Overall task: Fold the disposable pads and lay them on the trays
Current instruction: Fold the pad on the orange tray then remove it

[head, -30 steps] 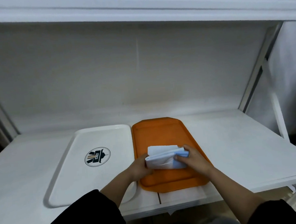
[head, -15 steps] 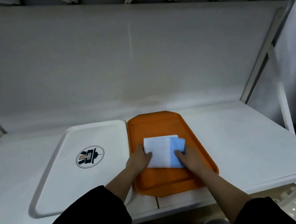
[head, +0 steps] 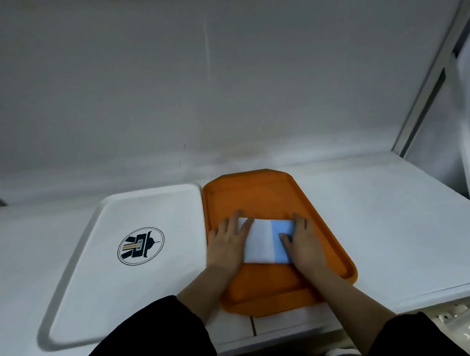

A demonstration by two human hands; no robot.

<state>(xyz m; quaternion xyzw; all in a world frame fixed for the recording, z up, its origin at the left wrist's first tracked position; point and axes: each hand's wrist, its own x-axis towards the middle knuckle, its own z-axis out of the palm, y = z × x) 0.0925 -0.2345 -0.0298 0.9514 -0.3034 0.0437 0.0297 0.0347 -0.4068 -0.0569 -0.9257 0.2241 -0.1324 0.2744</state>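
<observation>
**Pad down on orange tray, both hands flattening it**

Bottom of frame: two dark sleeves (head: 145,345), forearms reaching up toward centre.

Left hand (head: 228,243): fingers straight and spread wide, palm flat on the left end of the folded pad (head: 262,239). Holding nothing, just pressing.

Right hand (head: 304,242): fingers straight, fairly close together, lying flat over the pad's right end. Also pressing, no grip.

The pad is a compact rectangle, mostly white with a blue strip on its right side, lying in the middle of the orange tray (head: 263,291), centre of frame. Nothing else in that tray.

Step in hand, my read: setting the fold and seating the pad. To do it well:
- keep palms flat and sweep outward from the middle so the layers don't spring back up
- press straight down; a sideways shove may slide the thin pad on the smooth tray
- lift both hands vertically so the top layer doesn't peel up with them

White tray (head: 78,283), left of centre, sits just beside the orange one, long edges close or touching; can't tell which. It holds no pad, only a round printed logo (head: 141,246). Judging by that, it gets the next one.

Both trays sit on a white counter (head: 397,236). Behind, upper frame: plain white back panel. Upper right: a white frame upright (head: 426,83).
</observation>
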